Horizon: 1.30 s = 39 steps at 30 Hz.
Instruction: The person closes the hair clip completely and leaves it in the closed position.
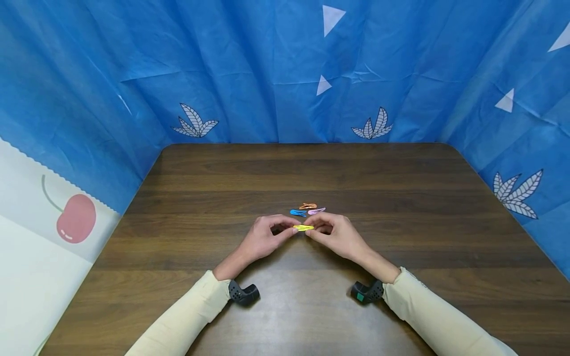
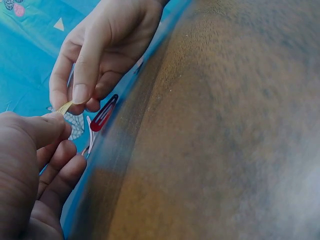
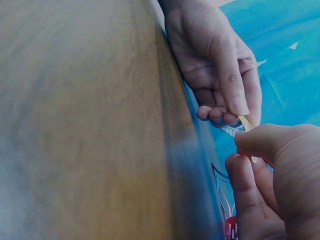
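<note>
A yellow snap hair clip (image 1: 304,228) is held level between both hands, just over the table. My left hand (image 1: 267,238) pinches one end of it between thumb and fingers. At the opposite end, my right hand (image 1: 339,238) has the same kind of pinch. Just beyond the fingertips lie a blue hair clip (image 1: 298,213), a pink hair clip (image 1: 316,211) and an orange hair clip (image 1: 308,205). The left wrist view also has a dark red hair clip (image 2: 104,114) close behind the fingers. Much of the yellow clip is covered by the thumbs in the wrist views.
The hands are over the middle of a brown wood-grain table (image 1: 303,173). A blue curtain (image 1: 267,69) with white triangles and leaf prints hangs along its back and sides. Black camera mounts (image 1: 244,293) are worn at both wrists, by the cream sleeves (image 1: 187,311).
</note>
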Each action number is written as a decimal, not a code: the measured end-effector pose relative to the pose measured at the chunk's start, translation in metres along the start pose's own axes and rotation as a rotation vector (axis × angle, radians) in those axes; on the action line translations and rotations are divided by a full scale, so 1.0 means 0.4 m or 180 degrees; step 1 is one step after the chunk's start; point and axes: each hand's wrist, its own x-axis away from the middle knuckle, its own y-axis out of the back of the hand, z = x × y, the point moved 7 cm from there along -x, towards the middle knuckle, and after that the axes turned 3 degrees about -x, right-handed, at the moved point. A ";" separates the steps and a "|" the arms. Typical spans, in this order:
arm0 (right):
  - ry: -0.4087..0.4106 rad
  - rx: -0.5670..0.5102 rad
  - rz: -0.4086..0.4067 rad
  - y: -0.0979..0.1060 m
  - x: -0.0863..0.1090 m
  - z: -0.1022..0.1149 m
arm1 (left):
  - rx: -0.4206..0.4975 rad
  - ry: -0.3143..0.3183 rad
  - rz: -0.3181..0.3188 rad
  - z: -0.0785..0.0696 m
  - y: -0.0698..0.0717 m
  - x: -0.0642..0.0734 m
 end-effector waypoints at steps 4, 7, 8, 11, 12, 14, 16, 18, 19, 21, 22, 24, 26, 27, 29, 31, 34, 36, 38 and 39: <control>0.0050 0.0040 -0.0011 0.001 0.002 0.002 | -0.0036 0.0001 -0.0004 -0.001 -0.001 0.000; 0.0076 0.0050 -0.0029 0.004 0.003 0.002 | -0.0045 0.0006 -0.0009 -0.001 -0.001 -0.001; 0.0090 0.0036 -0.0040 0.005 0.004 0.002 | -0.0048 0.0012 -0.0009 -0.001 -0.001 -0.001; 0.0117 -0.0026 -0.0072 0.010 0.004 -0.001 | -0.0045 0.0041 0.0000 0.000 -0.002 -0.002; 0.0128 -0.0047 -0.0081 0.011 0.005 -0.002 | -0.0047 0.0051 0.0003 0.000 -0.003 -0.002; 0.0148 -0.0068 -0.0094 0.012 0.006 -0.004 | -0.0043 0.0059 0.0006 0.000 -0.004 -0.002; 0.0170 -0.0078 -0.0099 0.013 0.007 -0.006 | -0.0032 0.0071 0.0005 0.000 -0.004 -0.001; 0.0191 -0.0061 -0.0115 0.015 0.008 -0.005 | -0.0002 0.0089 0.0010 0.000 -0.005 -0.001; 0.0194 -0.0045 -0.0126 0.016 0.009 -0.004 | 0.0016 0.0106 0.0012 0.001 -0.006 -0.001; 0.0194 -0.0002 -0.0151 0.019 0.011 -0.003 | 0.0047 0.0137 0.0019 0.003 -0.007 -0.001; 0.0185 0.0026 -0.0162 0.020 0.011 -0.002 | 0.0061 0.0149 0.0020 0.004 -0.008 -0.001; 0.0167 0.0064 -0.0173 0.021 0.012 -0.001 | 0.0074 0.0154 0.0010 0.004 -0.009 -0.002; 0.0144 0.0077 -0.0173 0.021 0.012 0.000 | 0.0055 0.0141 -0.0004 0.003 -0.009 -0.003; 0.0133 0.0072 -0.0167 0.020 0.012 0.000 | 0.0044 0.0132 -0.0014 0.003 -0.009 -0.003; 0.0112 0.0062 -0.0164 0.020 0.013 0.001 | 0.0029 0.0095 -0.0029 0.000 -0.008 -0.003; 0.0089 0.0064 -0.0166 0.020 0.013 0.000 | 0.0033 0.0045 -0.0029 -0.003 -0.008 -0.003; 0.0062 0.0057 -0.0167 0.020 0.014 -0.002 | 0.0050 -0.0051 -0.0025 -0.007 -0.008 -0.002; 0.0050 0.0048 -0.0158 0.019 0.015 -0.005 | 0.0040 -0.0085 -0.0027 -0.008 -0.007 -0.002; 0.0057 0.0036 -0.0134 0.018 0.015 -0.006 | 0.0026 -0.0096 -0.0034 -0.008 -0.007 -0.001; 0.0065 0.0024 -0.0118 0.017 0.015 -0.006 | 0.0021 -0.0095 -0.0040 -0.008 -0.007 -0.001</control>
